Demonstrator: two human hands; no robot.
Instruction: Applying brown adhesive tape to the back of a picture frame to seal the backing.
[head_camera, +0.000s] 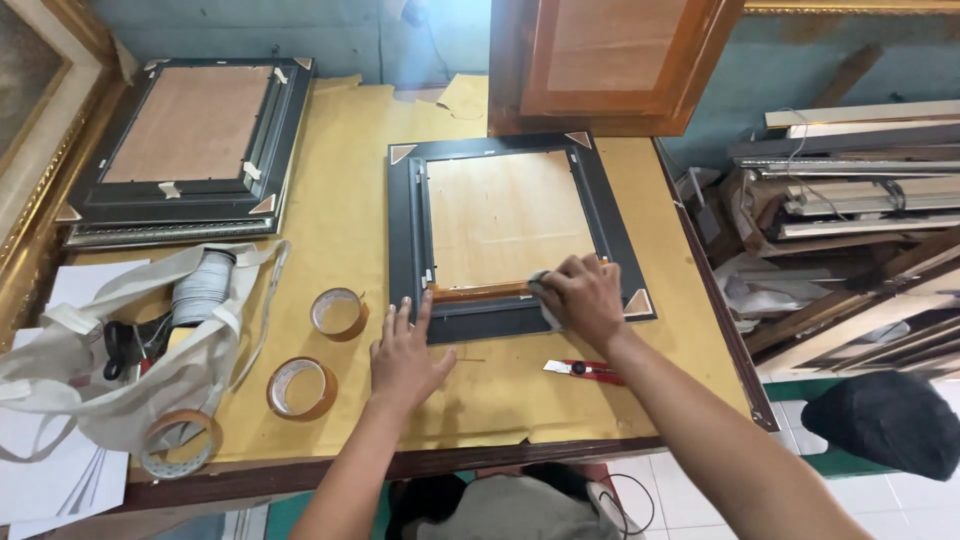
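Now you're leaning over the yellow-papered table (500, 385), and your left hand (405, 355) is lying flat with its fingers spread wide, gripping nothing, fingertips pressing on the near rail of the black picture frame (410, 230) that is lying face down just beyond it. Your right hand (585, 298) is curling closed over a small pale cloth (541, 290), pushing it onto the same rail at the end of a strip of brown tape (480, 292) running along the backing board's lower edge. Just on the near side of your right wrist a red utility knife (585, 369) is lying on the paper, untouched. To the left of your left hand two tape rolls (338, 312) are sitting close together, the nearer one (300, 388) almost level with your wrist, and a third roll (180, 442) is resting farther left by the table edge, against a white cloth bag (120, 390). Beyond the bag, well away from both hands, a second dark frame (190, 150) is lying face down. A wooden panel (610, 60) is leaning at the far side, past the frame you're working on.
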